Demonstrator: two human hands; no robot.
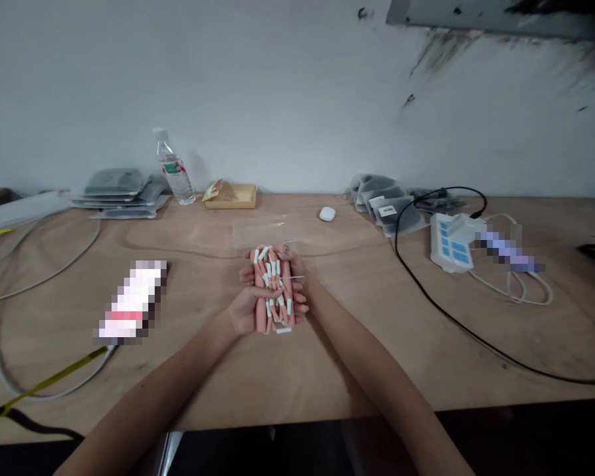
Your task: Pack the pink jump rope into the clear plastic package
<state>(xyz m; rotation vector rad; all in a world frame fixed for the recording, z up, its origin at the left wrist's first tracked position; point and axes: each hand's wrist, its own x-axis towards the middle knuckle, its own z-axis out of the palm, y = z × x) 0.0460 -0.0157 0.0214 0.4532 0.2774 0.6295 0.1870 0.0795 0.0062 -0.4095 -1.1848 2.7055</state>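
A bundle of pink strands with small white tags [274, 288] lies between both hands at the middle of the wooden table [327, 357]. My left hand [244, 308] cups the bundle from the left and below, fingers curled against it. My right hand [298, 285] grips it from the right side, fingers wrapped round the strands. A thin white stick pokes out toward the right near my right fingers. One loose white tag [283, 330] lies just below the bundle.
A water bottle [174, 168], grey pouches [121, 192] and a shallow wooden tray [231, 196] stand at the back left. A white earbud case [327, 213], more pouches [387, 208], a white device [451, 242] and a black cable [456, 324] lie to the right. Grey cables [10, 291] run at the left.
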